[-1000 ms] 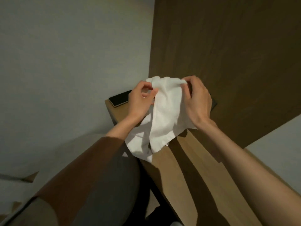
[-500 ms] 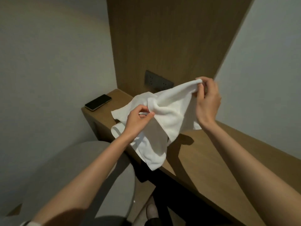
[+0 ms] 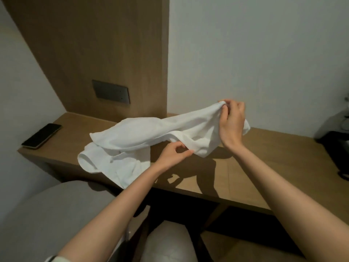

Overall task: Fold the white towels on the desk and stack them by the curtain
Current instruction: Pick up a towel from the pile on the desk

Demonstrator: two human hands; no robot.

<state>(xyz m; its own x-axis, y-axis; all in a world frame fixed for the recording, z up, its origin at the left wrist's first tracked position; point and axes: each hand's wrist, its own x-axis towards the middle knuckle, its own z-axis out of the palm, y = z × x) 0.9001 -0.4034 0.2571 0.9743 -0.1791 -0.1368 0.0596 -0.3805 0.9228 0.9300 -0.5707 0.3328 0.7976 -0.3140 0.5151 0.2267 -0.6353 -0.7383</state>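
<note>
A white towel [image 3: 151, 135] stretches across the middle of the wooden desk [image 3: 255, 167], its left part lying crumpled and hanging a little over the front edge. My right hand [image 3: 231, 125] pinches one corner and holds it raised above the desk. My left hand [image 3: 173, 155] pinches the towel's lower edge near the desk top, just left of and below my right hand. No curtain is in view.
A dark phone [image 3: 41, 136] lies at the desk's far left corner. A grey socket plate [image 3: 111, 92] sits in the wooden wall panel behind. A black object [image 3: 338, 148] stands at the right end of the desk. A grey chair [image 3: 47, 220] is at lower left.
The view has swung right. My right hand has pulled its corner further right, stretching the towel out. My left hand has slid along the lower edge toward my right hand.
</note>
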